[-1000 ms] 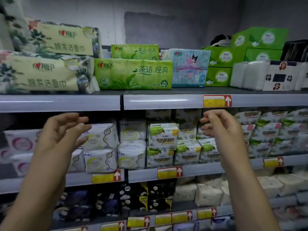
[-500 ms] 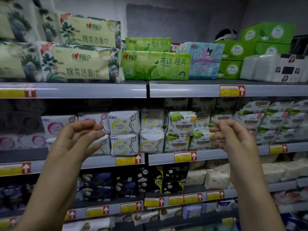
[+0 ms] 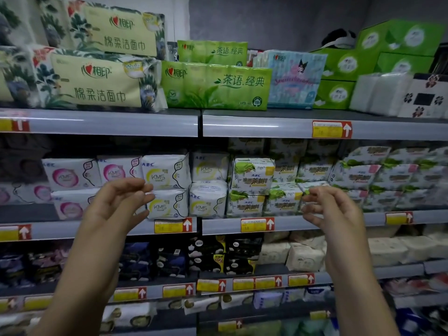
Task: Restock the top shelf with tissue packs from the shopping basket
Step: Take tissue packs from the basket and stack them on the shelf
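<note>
Across the upper part of the frame runs the top shelf [image 3: 145,122], its grey front rail carrying a yellow-and-red price tag [image 3: 331,129] right of centre. At upper left, floral tissue packs [image 3: 97,81] lie on it in a stack, one above the other. Just beside them, at centre, a long green tissue pack [image 3: 215,88] stands at the shelf front, touching the floral stack on its left side, with a second green pack [image 3: 213,52] showing behind and above it. A light blue pack [image 3: 293,78] with a cartoon figure stands next on the right, then green boxes [image 3: 339,66] stacked toward the back wall, and white packs [image 3: 378,93] at the far right.

Below, on the second shelf, white wrapped packs marked KMS [image 3: 167,170] sit in two layers.

Both bare arms reach up from the bottom of the frame to the level of that second shelf. The left hand [image 3: 118,202] is at left of centre, fingers loosely curled toward the thumb and holding nothing. The right hand [image 3: 332,209] is at right of centre, well apart from the left, its fingers likewise loosely bent and empty. Neither hand touches any pack or shelf.
</note>
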The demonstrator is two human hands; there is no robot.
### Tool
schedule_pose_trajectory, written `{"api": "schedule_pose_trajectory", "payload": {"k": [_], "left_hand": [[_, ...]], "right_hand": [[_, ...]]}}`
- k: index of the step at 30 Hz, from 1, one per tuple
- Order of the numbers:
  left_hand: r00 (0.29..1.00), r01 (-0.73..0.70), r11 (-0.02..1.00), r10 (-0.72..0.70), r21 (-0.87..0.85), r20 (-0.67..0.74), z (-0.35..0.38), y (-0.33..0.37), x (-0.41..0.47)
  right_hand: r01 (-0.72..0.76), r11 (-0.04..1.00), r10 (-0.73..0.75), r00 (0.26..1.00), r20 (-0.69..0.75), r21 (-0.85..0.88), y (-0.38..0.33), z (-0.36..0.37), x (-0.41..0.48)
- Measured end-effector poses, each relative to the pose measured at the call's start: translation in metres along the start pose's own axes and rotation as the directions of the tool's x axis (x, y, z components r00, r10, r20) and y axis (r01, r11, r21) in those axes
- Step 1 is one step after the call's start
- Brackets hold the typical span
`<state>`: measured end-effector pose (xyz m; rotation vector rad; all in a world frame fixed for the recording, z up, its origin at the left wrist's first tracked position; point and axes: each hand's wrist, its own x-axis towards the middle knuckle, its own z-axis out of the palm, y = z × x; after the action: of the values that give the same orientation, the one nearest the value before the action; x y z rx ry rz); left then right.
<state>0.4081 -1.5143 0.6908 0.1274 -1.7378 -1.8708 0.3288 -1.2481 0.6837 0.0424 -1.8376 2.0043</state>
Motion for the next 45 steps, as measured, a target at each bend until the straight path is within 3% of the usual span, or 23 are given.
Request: {"api": "schedule_pose_trajectory", "payload": {"k": [4,14,20,27,34,45], "left_hand": [[0.999,0.006,0.999,-0.007,0.038,0.035,0.020,-0.004,-0.005],[0.988,0.146,0.989,-0.143,0.036,-0.062,0.009,-0.047,-0.020],[0.987,0.156,0.984,-0.158,0.088,0.012,-0.012,-0.083,-0.033],[0.953,0.304,0.946,-0.303,0.110,-0.031,-0.028,-0.142,-0.039],[0.895,0.438,0.897,-0.428,0.064,-0.126,-0.046,-0.205,-0.040],[0.844,0.517,0.855,-0.502,0.039,-0.189,-0.069,-0.356,-0.060]], "right_hand": [[-0.021,0.998,0.026,0.996,0.089,-0.053,0.005,-0.002,0.001],[-0.077,0.989,0.091,0.990,0.106,-0.130,0.044,-0.006,-0.004],[-0.134,0.977,0.158,0.977,0.143,-0.167,0.085,0.010,-0.015],[-0.122,0.936,0.210,0.946,0.246,-0.329,0.153,0.025,-0.035],[-0.213,0.892,0.327,0.913,0.244,-0.399,0.226,0.030,-0.055],[-0.359,0.772,0.518,0.834,0.192,-0.524,0.389,0.028,-0.117]]}}
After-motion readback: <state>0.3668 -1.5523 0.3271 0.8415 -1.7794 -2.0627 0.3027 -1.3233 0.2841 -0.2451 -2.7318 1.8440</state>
